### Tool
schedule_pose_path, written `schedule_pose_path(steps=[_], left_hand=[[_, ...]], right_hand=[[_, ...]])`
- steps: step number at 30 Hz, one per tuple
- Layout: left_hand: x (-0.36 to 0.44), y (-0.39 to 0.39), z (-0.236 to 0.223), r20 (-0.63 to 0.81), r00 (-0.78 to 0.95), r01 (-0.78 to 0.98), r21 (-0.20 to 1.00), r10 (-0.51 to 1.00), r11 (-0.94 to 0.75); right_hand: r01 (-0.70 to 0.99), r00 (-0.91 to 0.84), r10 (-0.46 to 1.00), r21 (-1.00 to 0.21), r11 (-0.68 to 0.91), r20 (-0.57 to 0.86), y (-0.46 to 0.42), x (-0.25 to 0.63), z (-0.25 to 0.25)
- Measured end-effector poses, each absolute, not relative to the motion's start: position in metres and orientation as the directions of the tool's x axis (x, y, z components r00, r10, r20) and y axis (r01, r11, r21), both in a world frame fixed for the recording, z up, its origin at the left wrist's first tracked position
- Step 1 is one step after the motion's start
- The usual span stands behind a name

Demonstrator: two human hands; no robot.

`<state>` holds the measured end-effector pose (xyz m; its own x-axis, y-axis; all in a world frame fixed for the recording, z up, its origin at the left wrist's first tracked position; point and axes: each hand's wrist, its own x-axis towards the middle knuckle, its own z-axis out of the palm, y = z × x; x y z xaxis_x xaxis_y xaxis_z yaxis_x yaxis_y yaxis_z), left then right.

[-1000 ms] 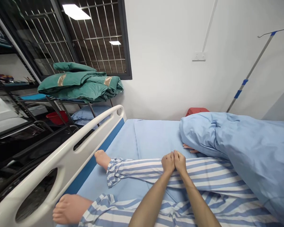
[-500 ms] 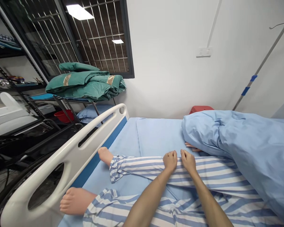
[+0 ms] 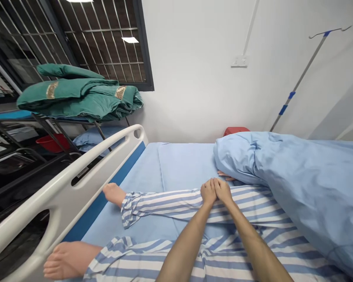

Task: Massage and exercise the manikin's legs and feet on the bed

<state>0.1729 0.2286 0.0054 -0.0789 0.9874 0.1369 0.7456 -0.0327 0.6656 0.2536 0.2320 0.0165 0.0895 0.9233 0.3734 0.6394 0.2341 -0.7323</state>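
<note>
My left hand (image 3: pixel 208 192) and my right hand (image 3: pixel 222 191) press side by side on the far leg of a figure lying on the bed, in blue-and-white striped trousers (image 3: pixel 176 205). Both hands are closed, their fingers curled over the striped cloth on the leg; whether they pinch the cloth I cannot tell. The thumbs touch each other. Two bare feet (image 3: pixel 113 193) point toward the white bed rail. A light blue blanket (image 3: pixel 285 180) covers the figure's upper body at the right, and a hand (image 3: pixel 225 175) peeks out under its edge.
A white bed rail (image 3: pixel 76 176) runs along the left of the blue sheet (image 3: pixel 182 164). Beyond it a metal rack holds folded green quilts (image 3: pixel 82 98), a blue pillow and a red basin (image 3: pixel 50 143). A drip stand (image 3: pixel 297 84) leans at the right wall.
Half a second ago my hands were a little apart on the leg; now they are together again, thumbs touching. The view has shifted slightly to the right.
</note>
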Motion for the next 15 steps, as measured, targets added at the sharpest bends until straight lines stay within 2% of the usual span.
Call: schedule_pose_path(steps=[2, 4, 7, 11, 15], left_hand=[[0.173, 0.228, 0.007, 0.118, -0.087, 0.758, 0.652, 0.989, -0.012], [0.173, 0.227, 0.01, 0.108, -0.093, 0.765, 0.643, 0.99, 0.002], [0.173, 0.226, 0.015, 0.104, -0.077, 0.759, 0.651, 0.992, -0.009], [0.175, 0.228, 0.028, 0.074, -0.08, 0.694, 0.72, 0.994, 0.002], [0.187, 0.23, 0.039, 0.135, -0.089, 0.607, 0.793, 0.987, -0.054]], right_hand=[[0.698, 0.029, 0.924, -0.669, 0.255, 0.382, 0.233, 0.261, 0.018], [0.699, 0.036, 0.919, -0.667, 0.257, 0.392, 0.233, 0.268, 0.016], [0.663, 0.13, 0.904, -0.714, 0.226, 0.407, 0.23, 0.273, 0.011], [0.587, 0.182, 0.893, -0.774, 0.236, 0.41, 0.227, 0.272, 0.011], [0.493, 0.22, 0.898, -0.838, 0.234, 0.381, 0.228, 0.273, 0.011]])
